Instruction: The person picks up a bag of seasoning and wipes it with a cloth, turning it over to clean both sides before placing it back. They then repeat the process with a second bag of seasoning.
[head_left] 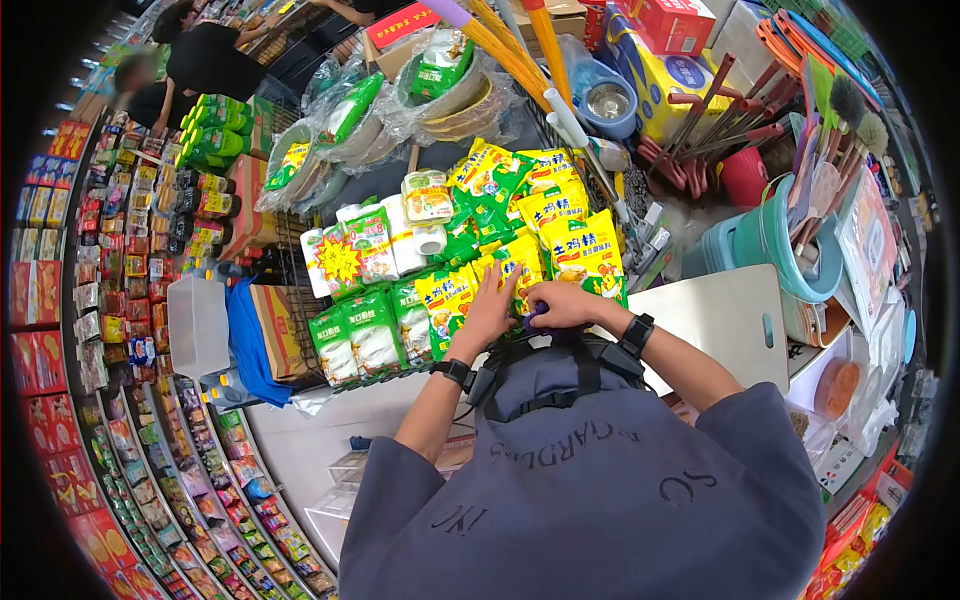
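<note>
Yellow and green seasoning packets (583, 255) lie in overlapping rows on a display at the centre. My left hand (488, 307) rests on the front packets, its fingers spread over a yellow one (447, 298). Just to its right, my right hand (558, 305) is curled around a small purple thing (540, 312) at the near edge of the packets. Green and white noodle packs (373, 335) stand left of my left hand. Behind them are white paper rolls (403, 235) and a pack with a yellow starburst label (338, 263).
A white board (715, 325) lies right of my right hand. Farther right stand teal buckets (780, 235) with brushes. Plastic-wrapped basins (440, 95) and brooms (545, 45) are behind the packets. Shelves of snacks (125, 290) line the left, with people (205, 60) at the upper left.
</note>
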